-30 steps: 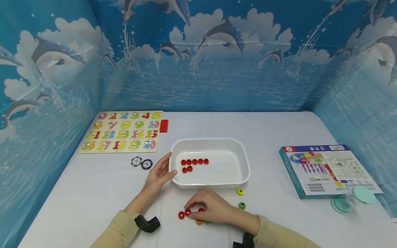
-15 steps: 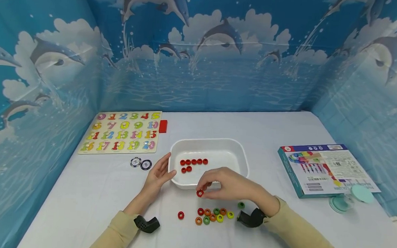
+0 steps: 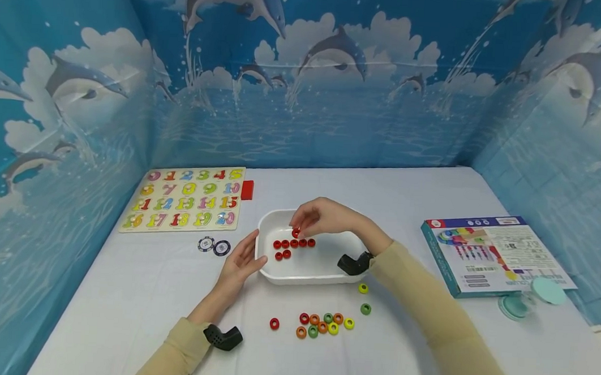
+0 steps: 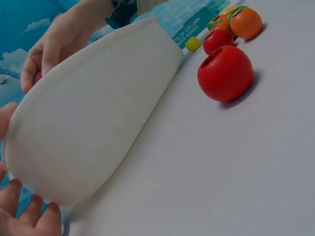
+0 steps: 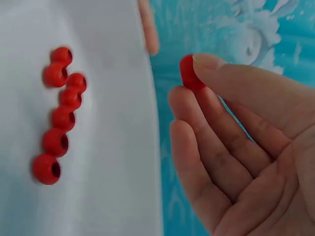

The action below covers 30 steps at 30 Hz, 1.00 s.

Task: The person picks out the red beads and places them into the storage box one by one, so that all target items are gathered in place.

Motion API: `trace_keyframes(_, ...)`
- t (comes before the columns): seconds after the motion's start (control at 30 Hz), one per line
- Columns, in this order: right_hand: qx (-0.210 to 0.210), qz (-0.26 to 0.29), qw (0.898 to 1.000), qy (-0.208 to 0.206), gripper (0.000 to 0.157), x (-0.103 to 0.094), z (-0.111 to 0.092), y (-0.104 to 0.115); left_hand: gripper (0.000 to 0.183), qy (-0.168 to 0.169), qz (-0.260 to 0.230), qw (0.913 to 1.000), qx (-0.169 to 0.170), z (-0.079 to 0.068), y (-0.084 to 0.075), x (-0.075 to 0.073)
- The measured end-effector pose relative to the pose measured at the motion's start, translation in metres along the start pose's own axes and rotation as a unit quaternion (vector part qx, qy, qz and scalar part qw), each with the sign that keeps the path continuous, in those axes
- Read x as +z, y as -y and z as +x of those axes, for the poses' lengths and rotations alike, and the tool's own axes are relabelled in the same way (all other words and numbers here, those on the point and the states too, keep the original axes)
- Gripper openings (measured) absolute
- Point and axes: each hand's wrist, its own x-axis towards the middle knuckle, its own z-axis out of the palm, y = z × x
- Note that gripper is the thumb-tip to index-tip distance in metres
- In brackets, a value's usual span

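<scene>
My right hand [image 3: 326,217] is over the far part of the white plastic tray [image 3: 344,280], pinching a red bead [image 5: 188,73] between thumb and fingertips. Below that bead, red beads [image 3: 294,244] lie on the tray floor, several in one row and two in a shorter row nearer me. At the tray's left end, my left hand [image 3: 237,266] holds the side, thumb and fingers at the rim and outer wall. In the left wrist view, fingertips [image 4: 49,214] press against the tray's outside.
Before the tray lie a lone red bead [image 3: 274,324] and a cluster of red, orange, green and yellow beads [image 3: 322,327]. A number board [image 3: 185,201] and two poker chips [image 3: 213,246] are left; a toy box [image 3: 496,257] and small lidded jar [image 3: 514,307] are right.
My right hand has picked up a red bead from the table and carried it forward over the tray's far part. The left hand has stayed at the tray's left end.
</scene>
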Motion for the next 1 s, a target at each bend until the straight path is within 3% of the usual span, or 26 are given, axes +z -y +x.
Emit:
trace_keyframes(0.13,0.061,0.006,0.997,0.04,0.027,0.006,0.016,-0.017,0.066,0.001,0.003,1.0,-0.003,0.001,0.0,0.0)
trace_keyframes(0.27,0.095,-0.026,0.993,0.071,0.024,0.016,0.024,-0.028,0.065,0.0,0.004,1.0,-0.005,0.002,0.0,0.001)
trace_keyframes(0.4,0.088,-0.07,0.99,0.081,0.02,0.023,0.027,-0.035,0.063,0.003,-0.004,1.0,-0.008,0.001,-0.005,0.002)
trace_keyframes(0.57,0.093,-0.081,0.989,0.083,0.018,0.028,0.029,-0.037,0.065,0.008,-0.003,0.9998,-0.018,-0.003,-0.016,0.004)
trace_keyframes(0.73,0.096,-0.078,0.988,0.088,0.018,0.03,0.031,-0.038,0.064,0.001,-0.005,0.9999,-0.011,0.001,-0.002,0.0)
trace_keyframes(1.0,0.082,-0.059,0.993,0.059,0.021,0.014,0.026,-0.028,0.065,0.001,0.004,1.0,0.006,0.001,0.0,0.0)
